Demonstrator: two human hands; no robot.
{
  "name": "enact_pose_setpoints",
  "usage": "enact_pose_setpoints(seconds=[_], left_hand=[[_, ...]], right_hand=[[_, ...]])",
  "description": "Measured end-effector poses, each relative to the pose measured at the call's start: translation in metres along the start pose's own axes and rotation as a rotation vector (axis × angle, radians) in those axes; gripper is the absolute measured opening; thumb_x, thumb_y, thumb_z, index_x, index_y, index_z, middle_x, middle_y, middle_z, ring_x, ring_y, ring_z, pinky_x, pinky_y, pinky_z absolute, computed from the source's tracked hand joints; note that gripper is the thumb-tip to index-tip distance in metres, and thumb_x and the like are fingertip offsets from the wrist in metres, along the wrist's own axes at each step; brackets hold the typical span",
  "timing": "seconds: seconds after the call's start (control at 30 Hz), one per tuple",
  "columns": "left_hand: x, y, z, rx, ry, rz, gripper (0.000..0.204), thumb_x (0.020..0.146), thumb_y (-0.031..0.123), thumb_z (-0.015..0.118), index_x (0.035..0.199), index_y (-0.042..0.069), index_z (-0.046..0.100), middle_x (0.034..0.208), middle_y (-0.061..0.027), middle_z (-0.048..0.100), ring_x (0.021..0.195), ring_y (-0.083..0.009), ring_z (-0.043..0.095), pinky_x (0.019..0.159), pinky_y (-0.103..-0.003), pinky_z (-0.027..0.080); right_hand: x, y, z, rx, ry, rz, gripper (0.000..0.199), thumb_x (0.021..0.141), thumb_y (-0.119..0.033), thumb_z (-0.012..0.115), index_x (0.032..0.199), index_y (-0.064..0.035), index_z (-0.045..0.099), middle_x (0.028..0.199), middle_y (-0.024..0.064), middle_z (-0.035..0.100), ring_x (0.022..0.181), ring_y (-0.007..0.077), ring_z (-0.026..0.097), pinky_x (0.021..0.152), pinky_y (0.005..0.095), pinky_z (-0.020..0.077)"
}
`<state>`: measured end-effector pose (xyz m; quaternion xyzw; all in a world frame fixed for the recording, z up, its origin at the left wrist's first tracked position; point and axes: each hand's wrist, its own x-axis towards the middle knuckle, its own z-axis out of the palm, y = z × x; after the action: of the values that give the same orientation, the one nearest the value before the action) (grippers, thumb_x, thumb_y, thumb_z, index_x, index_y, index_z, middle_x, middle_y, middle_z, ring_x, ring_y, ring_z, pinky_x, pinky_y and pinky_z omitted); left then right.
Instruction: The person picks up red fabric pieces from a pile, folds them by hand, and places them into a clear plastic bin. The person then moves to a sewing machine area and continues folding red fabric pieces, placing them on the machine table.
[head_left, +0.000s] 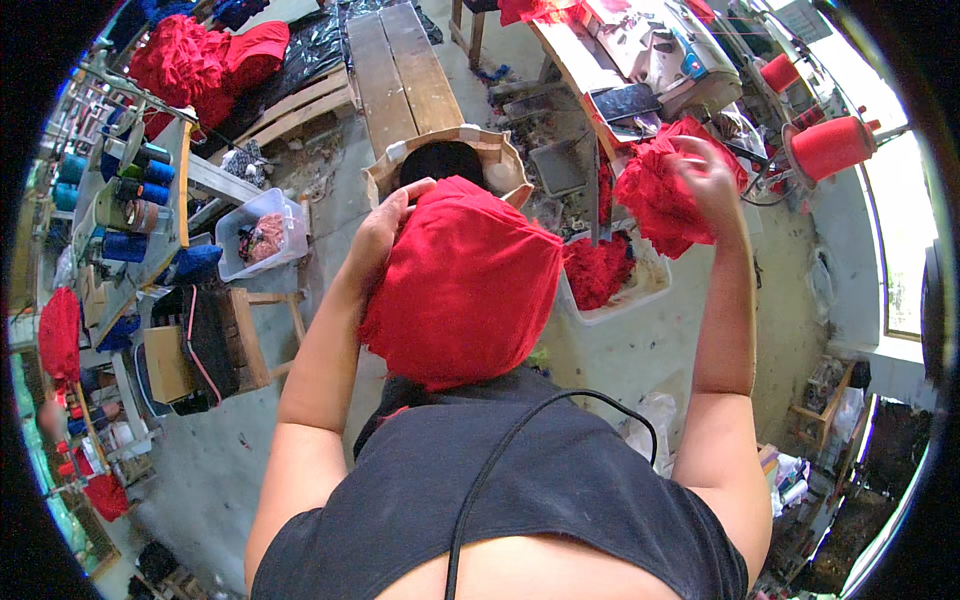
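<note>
A big rounded bundle of red cloth (465,290) rests on my lap. My left hand (380,232) lies along its left side, with the fingers bent over its upper edge and gripping it. Off to the right, my right hand (708,185) is at a second, crumpled red cloth bunch (655,195) beside the sewing machine table. That hand is smeared by motion, so whether its fingers hold any cloth does not show. Just beyond the lap bundle is a black round seat (440,165) with a tan cloth edge (508,170) around it.
A wooden bench (405,70) runs away ahead. On the right stand a sewing machine (690,60) and a red thread cone (830,148). Below them a clear bin (625,308) holds red scraps. To the left are another plastic bin (285,215), thread spools (125,245) and a red cloth heap (190,65).
</note>
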<state>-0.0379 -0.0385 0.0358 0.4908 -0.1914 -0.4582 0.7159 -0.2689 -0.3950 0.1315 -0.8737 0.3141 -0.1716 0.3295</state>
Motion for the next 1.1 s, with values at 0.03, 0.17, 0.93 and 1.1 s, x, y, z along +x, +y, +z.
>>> enact_pose_setpoints(seconds=[0.03, 0.17, 0.93, 1.1], left_hand=[[-0.005, 0.009, 0.008, -0.150, 0.010, -0.077, 0.044, 0.100, 0.030, 0.029, 0.127, -0.001, 0.045, 0.130, -0.0146, 0.047, 0.119, -0.0217, 0.045, 0.105, -0.034, 0.030], [-0.003, 0.003, -0.005, -0.184, 0.074, 0.005, 0.048, 0.099, 0.036, 0.027, 0.131, 0.002, 0.038, 0.128, -0.0144, 0.047, 0.113, -0.0230, 0.049, 0.101, -0.038, 0.036], [0.010, -0.003, -0.029, -0.390, -0.259, 0.018, 0.056, 0.099, 0.041, 0.021, 0.126, -0.003, 0.044, 0.126, -0.0162, 0.051, 0.118, -0.0237, 0.047, 0.105, -0.036, 0.033], [0.013, -0.003, -0.028, -0.349, -0.278, -0.020, 0.062, 0.097, 0.047, 0.024, 0.124, -0.005, 0.046, 0.127, -0.0178, 0.050, 0.121, -0.0263, 0.046, 0.107, -0.039, 0.030]], right_hand=[[-0.014, -0.037, 0.018, 0.074, -0.162, -0.083, 0.040, 0.084, -0.020, 0.065, 0.120, -0.0065, 0.055, 0.113, 0.0099, 0.060, 0.099, 0.0164, 0.058, 0.084, 0.0302, 0.0481], [-0.028, -0.119, 0.091, 0.178, -0.692, -0.444, 0.067, 0.074, -0.027, 0.075, 0.129, -0.0067, 0.044, 0.128, 0.0140, 0.049, 0.109, 0.0231, 0.053, 0.094, 0.0358, 0.0429], [-0.023, -0.145, 0.152, -0.183, -0.791, -0.525, 0.097, 0.048, -0.036, 0.085, 0.130, -0.0081, 0.042, 0.132, 0.0155, 0.042, 0.122, 0.0331, 0.035, 0.106, 0.0417, 0.0285], [-0.015, -0.151, 0.151, -0.388, -0.910, -0.400, 0.088, 0.046, -0.038, 0.086, 0.121, -0.0070, 0.049, 0.126, 0.0140, 0.047, 0.116, 0.0345, 0.038, 0.100, 0.0440, 0.0339]])
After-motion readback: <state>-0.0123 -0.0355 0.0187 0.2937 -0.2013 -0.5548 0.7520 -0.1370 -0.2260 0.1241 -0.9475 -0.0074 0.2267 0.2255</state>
